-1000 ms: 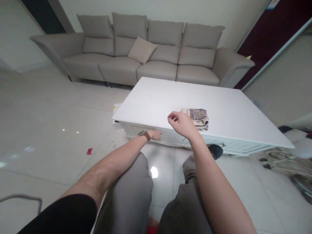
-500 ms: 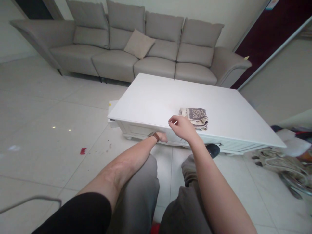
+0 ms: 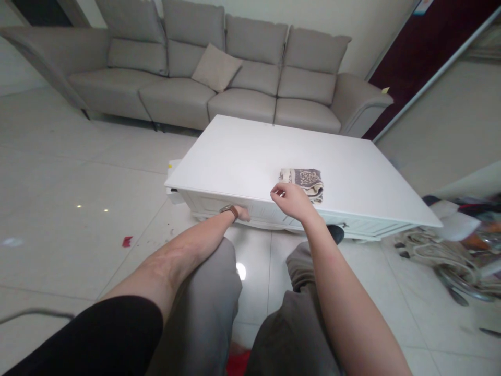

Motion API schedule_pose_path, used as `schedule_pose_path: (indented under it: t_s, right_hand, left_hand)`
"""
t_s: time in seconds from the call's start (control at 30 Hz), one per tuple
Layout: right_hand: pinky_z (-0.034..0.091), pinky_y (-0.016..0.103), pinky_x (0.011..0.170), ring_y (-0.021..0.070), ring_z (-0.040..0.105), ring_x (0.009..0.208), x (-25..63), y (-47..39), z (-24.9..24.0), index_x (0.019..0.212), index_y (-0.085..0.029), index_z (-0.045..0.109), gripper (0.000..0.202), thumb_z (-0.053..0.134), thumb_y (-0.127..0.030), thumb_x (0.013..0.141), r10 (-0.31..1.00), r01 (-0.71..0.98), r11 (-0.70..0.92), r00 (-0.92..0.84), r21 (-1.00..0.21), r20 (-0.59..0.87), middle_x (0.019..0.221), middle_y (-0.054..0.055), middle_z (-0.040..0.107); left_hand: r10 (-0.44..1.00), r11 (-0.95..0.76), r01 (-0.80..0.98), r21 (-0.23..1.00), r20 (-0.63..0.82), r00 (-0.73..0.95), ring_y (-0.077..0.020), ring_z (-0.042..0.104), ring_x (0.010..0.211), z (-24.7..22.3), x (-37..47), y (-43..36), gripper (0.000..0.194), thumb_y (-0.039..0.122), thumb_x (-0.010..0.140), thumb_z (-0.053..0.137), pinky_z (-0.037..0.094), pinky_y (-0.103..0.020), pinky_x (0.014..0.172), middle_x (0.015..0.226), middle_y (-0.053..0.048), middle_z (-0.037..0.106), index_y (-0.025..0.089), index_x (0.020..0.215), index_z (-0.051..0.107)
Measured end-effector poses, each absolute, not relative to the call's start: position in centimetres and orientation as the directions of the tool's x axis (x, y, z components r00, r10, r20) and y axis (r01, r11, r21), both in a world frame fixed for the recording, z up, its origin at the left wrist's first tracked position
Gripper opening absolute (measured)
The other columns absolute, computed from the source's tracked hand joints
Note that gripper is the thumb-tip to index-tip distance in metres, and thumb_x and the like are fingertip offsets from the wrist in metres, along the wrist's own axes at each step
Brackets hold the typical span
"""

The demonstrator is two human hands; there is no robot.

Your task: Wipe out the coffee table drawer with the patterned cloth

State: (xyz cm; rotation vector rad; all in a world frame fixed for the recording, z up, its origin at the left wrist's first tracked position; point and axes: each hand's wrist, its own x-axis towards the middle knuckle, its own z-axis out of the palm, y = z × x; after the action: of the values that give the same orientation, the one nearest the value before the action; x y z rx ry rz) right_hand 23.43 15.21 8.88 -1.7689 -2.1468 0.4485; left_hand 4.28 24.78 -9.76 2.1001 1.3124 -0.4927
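Low in front of the white coffee table's panelled front (image 3: 260,211), the left hand (image 3: 243,213), with fingers bent downward and partly foreshortened. Too small and unclear to tell how far open, whether touching the panel, or whether closed on anything. Around the left wrist, a watch (image 3: 230,210) with a brown strap.

Over the near edge of the white tabletop (image 3: 250,156), the right hand (image 3: 285,195), palm turned down and inward, fingers loosely curled toward the thumb. Impossible to tell whether fingertips and thumb meet or pinch something small.

On the tabletop, near the front edge and just beyond the right hand, a folded patterned towel (image 3: 312,180) in brown and cream, lying flat, with layered folds toward the viewer and one corner partly behind the hand. Impossible to tell whether touched by the hand.

On the table's front, toward the right, a small dark handle (image 3: 344,225); near it, partly behind the right forearm, a black shoe (image 3: 335,234). Beside the table's left end, a white box (image 3: 175,196), partly hidden.

Behind the table, a long grey sofa (image 3: 240,107) with a beige cushion (image 3: 217,68) set at an angle. On the pale tiled floor (image 3: 58,209) to the left, a red scrap (image 3: 127,241). Beyond the table's right end, a jumbled pile (image 3: 450,245), blurred in places. Between grey trouser legs (image 3: 207,308), at the bottom of the view, something red (image 3: 238,363).
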Motion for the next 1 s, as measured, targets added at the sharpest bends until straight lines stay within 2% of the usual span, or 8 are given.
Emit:
schedule_pose_path:
  t_s: [0.1,0.23,0.37,0.43,0.57,0.67,0.83,1.0]
  right_hand:
    - [0.05,0.031,0.089,0.0215,0.07,0.098,25.2,15.2,8.3,0.099,-0.022,0.079,0.023,0.058,-0.028,0.095,0.99,0.896,0.135,-0.141,-0.424,0.018,0.105,0.006,0.079]
    - [0.05,0.03,0.092,0.0213,0.07,0.102,27.4,14.9,7.2,0.106,-0.021,0.078,0.023,0.059,-0.027,0.095,0.987,0.915,0.082,-0.13,-0.395,-0.095,0.111,0.007,0.079]
    - [0.05,0.029,0.097,0.0201,0.071,0.107,28.5,14.2,6.4,0.121,-0.017,0.075,0.029,0.061,-0.025,0.097,0.94,0.911,0.099,-0.217,-0.4,-0.263,0.119,0.009,0.078]
    - [0.05,0.029,0.099,0.0203,0.072,0.108,28.6,14.0,6.3,0.126,-0.016,0.073,0.032,0.061,-0.026,0.098,0.913,0.912,0.102,-0.244,-0.396,-0.326,0.121,0.011,0.077]
    - [0.05,0.03,0.101,0.0215,0.072,0.111,28.3,13.8,6.6,0.13,-0.016,0.072,0.034,0.061,-0.027,0.099,0.898,0.911,0.11,-0.263,-0.398,-0.354,0.124,0.011,0.077]
    - [0.05,0.03,0.101,0.0218,0.071,0.112,27.9,14.0,6.7,0.13,-0.016,0.072,0.034,0.061,-0.027,0.099,0.901,0.911,0.125,-0.27,-0.394,-0.34,0.125,0.011,0.076]
    - [0.05,0.029,0.1,0.0223,0.071,0.114,26.9,14.6,6.7,0.129,-0.018,0.073,0.033,0.061,-0.027,0.1,0.9,0.915,0.164,-0.292,-0.368,-0.325,0.126,0.01,0.076]
    - [0.049,0.028,0.101,0.022,0.07,0.116,25.6,15.0,6.8,0.132,-0.018,0.072,0.035,0.061,-0.03,0.1,0.892,0.915,0.182,-0.308,-0.36,-0.332,0.129,0.01,0.076]
  left_hand:
    - [0.649,-0.294,0.92,0.259,-0.652,0.391,-0.0342,0.055,0.143,-9.4,3.5,24.5,0.076,0.042,0.082,0.063,0.05,-0.043,0.11,0.159,-0.018,0.054,0.021,0.155,0.052]
    - [0.629,-0.265,0.931,0.25,-0.687,0.363,-0.0357,0.058,0.138,-8.9,3.2,24.0,0.08,0.04,0.084,0.058,0.058,-0.041,0.096,0.164,-0.019,0.048,0.023,0.161,0.042]
    - [0.589,-0.204,0.945,0.256,-0.739,0.327,-0.0312,0.069,0.121,-9.0,3.4,23.8,0.082,0.045,0.087,0.055,0.061,-0.037,0.084,0.162,-0.02,0.049,0.026,0.164,0.033]
    - [0.576,-0.168,0.952,0.257,-0.758,0.306,-0.0286,0.073,0.112,-9.2,3.5,23.9,0.083,0.049,0.088,0.055,0.061,-0.034,0.081,0.166,-0.021,0.043,0.028,0.165,0.031]
    - [0.567,-0.112,0.958,0.265,-0.775,0.281,-0.0281,0.078,0.099,-9.6,3.4,23.8,0.089,0.06,0.084,0.06,0.062,-0.033,0.075,0.175,-0.023,0.023,0.03,0.163,0.033]
    - [0.555,-0.103,0.956,0.274,-0.782,0.284,-0.0291,0.079,0.092,-9.8,3.3,23.4,0.093,0.066,0.078,0.065,0.062,-0.035,0.071,0.176,-0.023,0.018,0.031,0.161,0.039]
    - [0.548,-0.165,0.948,0.273,-0.774,0.318,-0.0289,0.08,0.084,-9.4,3.3,22.6,0.086,0.065,0.078,0.065,0.063,-0.039,0.072,0.173,-0.023,0.026,0.027,0.154,0.05]
    - [0.576,-0.273,0.92,0.281,-0.719,0.39,-0.0298,0.078,0.091,-7.1,4.2,22.7,0.07,0.045,0.081,0.064,0.061,-0.041,0.084,0.146,-0.02,0.064,0.021,0.147,0.059]
